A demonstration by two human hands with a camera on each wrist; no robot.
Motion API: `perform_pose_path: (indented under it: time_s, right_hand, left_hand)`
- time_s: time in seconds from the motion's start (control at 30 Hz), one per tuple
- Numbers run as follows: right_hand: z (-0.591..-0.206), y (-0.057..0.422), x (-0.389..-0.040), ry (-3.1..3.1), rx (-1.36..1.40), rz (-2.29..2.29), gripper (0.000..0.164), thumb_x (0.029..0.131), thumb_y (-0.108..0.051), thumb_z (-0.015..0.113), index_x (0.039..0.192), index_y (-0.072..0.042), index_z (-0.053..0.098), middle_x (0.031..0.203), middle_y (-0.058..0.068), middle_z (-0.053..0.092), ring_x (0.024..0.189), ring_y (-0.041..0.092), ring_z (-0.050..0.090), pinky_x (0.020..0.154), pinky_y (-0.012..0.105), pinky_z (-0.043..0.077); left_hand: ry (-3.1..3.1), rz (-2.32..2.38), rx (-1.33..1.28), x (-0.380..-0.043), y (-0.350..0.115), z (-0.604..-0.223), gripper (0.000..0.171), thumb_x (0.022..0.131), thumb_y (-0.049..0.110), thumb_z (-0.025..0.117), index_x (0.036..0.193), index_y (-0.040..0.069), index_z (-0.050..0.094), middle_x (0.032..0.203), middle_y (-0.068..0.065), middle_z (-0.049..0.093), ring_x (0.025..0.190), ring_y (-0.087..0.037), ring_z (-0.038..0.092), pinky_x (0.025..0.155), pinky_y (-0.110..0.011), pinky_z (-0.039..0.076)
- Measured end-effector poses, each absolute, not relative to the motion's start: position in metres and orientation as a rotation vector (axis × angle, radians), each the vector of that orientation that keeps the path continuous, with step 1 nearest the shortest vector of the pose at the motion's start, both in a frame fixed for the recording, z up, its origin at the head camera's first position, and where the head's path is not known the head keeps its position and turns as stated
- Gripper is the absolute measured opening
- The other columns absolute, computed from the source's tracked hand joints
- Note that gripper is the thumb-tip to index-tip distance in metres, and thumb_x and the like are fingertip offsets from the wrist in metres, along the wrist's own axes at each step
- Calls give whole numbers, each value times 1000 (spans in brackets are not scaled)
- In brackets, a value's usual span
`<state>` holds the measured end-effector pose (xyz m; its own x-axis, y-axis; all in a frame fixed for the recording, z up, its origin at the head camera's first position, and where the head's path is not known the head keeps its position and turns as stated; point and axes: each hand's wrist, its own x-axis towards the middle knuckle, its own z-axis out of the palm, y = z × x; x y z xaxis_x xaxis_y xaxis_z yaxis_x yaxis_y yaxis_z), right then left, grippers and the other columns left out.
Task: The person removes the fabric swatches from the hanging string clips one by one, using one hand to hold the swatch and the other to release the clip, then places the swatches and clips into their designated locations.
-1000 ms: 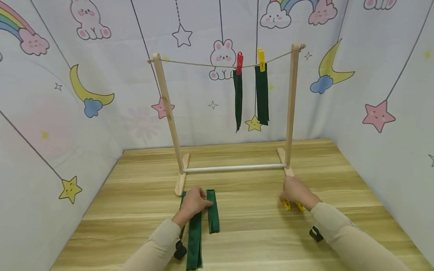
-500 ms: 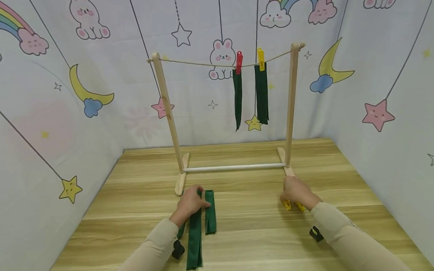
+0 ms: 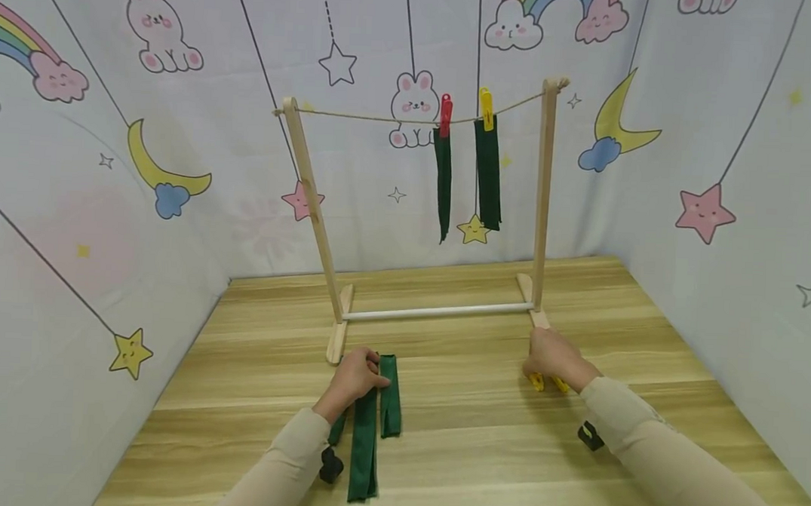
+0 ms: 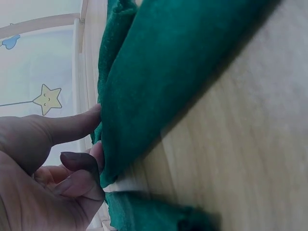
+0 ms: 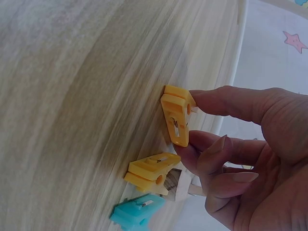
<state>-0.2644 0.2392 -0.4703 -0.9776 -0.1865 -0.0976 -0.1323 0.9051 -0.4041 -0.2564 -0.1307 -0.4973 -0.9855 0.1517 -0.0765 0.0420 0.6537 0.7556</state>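
Observation:
My left hand (image 3: 354, 375) is over the upper ends of several green cloth strips lying on the table. In the left wrist view its thumb and fingers pinch at the end edge of a wide green strip (image 4: 159, 91). The thumb overlaps the right-hand strip (image 3: 390, 411), close beside the longer middle strip (image 3: 363, 455). A third strip (image 3: 337, 429) lies partly under the hand. Low over the table, my right hand (image 3: 556, 358) holds a yellow clothespin (image 5: 176, 118) between thumb and finger. Another yellow clothespin (image 5: 151, 171) and a teal clothespin (image 5: 137, 211) lie just beside it.
A wooden stand with a right post (image 3: 545, 199), left post (image 3: 312, 211) and white bar (image 3: 437, 311) stands behind. From its string line (image 3: 364, 117) hang two dark green strips, under a red clothespin (image 3: 445, 115) and a yellow one (image 3: 486, 109). Printed cloth walls surround the table.
My left hand has shifted slightly left, and the right-hand green strip has slid left with it, nearer the middle strip. The right hand stays in place.

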Motion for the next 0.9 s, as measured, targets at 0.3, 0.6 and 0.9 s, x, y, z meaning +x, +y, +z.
perform_pose_path:
  time_s: [0.3, 0.6, 0.9]
  right_hand:
    - [-473, 240, -263, 2928, -241, -618, 30, 71, -2, 73, 53, -13, 52, 48, -6, 37, 44, 9, 34, 41, 21, 27]
    - [-469, 242, -265, 2909, -224, -736, 35, 76, -4, 70, 52, -15, 46, 48, -7, 31, 45, 8, 26, 41, 22, 23]
    - [-452, 241, -267, 2909, -308, -763, 37, 85, -7, 70, 52, -10, 54, 44, -8, 32, 40, 6, 26, 40, 20, 24]
  left_hand:
    - [2768, 1215, 201, -255, -134, -498, 41, 78, 0, 84, 112, -8, 62, 88, -9, 64, 76, -19, 58, 69, -36, 52]
    - [2781, 1204, 177, -257, -133, -496, 37, 81, 4, 82, 112, -6, 64, 90, -8, 65, 80, -21, 61, 70, -37, 53]
    - [2786, 1220, 174, -261, -131, -485, 34, 86, 8, 79, 114, -4, 65, 93, -7, 65, 82, -22, 61, 70, -37, 53]
